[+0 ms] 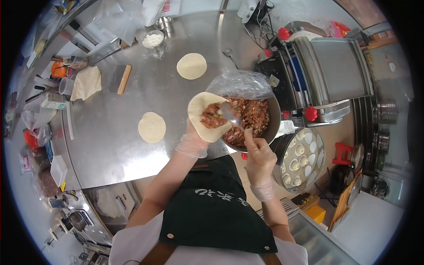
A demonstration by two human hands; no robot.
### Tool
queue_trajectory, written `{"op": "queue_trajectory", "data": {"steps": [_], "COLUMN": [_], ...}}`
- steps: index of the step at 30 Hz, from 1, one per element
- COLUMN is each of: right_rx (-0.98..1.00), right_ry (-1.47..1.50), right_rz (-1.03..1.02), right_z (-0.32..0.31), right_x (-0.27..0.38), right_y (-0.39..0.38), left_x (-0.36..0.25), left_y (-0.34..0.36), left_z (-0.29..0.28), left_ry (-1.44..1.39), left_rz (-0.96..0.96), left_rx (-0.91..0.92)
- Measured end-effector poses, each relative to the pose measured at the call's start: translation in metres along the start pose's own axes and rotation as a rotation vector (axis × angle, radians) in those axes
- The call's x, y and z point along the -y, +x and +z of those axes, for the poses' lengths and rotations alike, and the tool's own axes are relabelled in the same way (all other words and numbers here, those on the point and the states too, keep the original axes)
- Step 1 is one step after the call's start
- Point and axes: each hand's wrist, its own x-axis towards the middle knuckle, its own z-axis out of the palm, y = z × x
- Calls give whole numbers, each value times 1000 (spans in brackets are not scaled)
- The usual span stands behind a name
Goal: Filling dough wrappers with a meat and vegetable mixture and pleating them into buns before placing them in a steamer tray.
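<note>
Partly hidden left hand [195, 134] under dough [197, 108], plastic [240, 84] obscuring bowl [276, 121] edge

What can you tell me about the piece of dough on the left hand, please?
The dough is pale, soft-looking, roundish and curved up like a shallow cup. The gloved left hand supports it from below, beside the metal bowl. Reddish-brown filling lies on it; a spoon overlaps its right side, contact unclear.

A stainless-steel worktable [104, 128] spans the left and centre of the frame, bright glare [121, 159] whitening its lower part; beige floor [244, 172] shows below centre, a red stool [342, 153] at right.
</note>
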Motion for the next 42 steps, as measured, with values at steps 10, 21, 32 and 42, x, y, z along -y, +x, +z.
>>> {"op": "queue_trajectory", "data": {"steps": [10, 21, 32, 42], "right_rx": [72, -27, 145, 232], "right_ry": [409, -295, 549, 462], "right_rz": [95, -192, 223, 161], "right_z": [27, 14, 9, -4], "right_x": [-1, 12, 19, 13], "right_y": [-23, -10, -14, -13], "left_x": [11, 10, 26, 35], "left_y": [-4, -10, -8, -2], "left_z": [9, 2, 7, -16], "left_ry": [-1329, -1482, -693, -1056], "left_rz": [-529, -514, -203, -237], "left_rx": [-266, -114, -207, 79]}}
